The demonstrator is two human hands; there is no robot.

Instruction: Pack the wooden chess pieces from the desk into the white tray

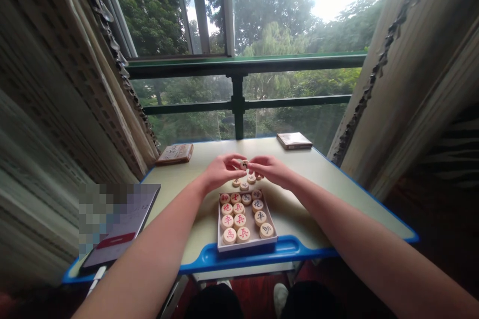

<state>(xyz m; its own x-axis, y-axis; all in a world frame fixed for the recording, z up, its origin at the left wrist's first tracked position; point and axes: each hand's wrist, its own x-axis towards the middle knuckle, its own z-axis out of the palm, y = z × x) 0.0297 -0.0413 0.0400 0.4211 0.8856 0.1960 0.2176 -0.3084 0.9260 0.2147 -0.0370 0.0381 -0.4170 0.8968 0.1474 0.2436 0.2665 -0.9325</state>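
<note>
A round wooden Chinese chess piece (244, 165) with a dark character is held up above the table, between the fingertips of both hands. My left hand (225, 169) grips its left edge, thumb below and fingers above. From the other side, my right hand (268, 167) pinches its right edge. Just below lie several loose pieces (244, 186), partly hidden by the fingers. Closer to me stands a shallow white box (247, 246). Red-lettered pieces (227, 221) fill its left side in two columns, and dark-lettered ones (260, 217) line its right side.
The pale table (318, 199) has a blue rim. At the back left lies a brown patterned box (175, 154), and at the back right a flat box (294, 140). A tablet-like device (125, 227) with a white cable (96, 279) rests at the left edge. Curtains flank the window.
</note>
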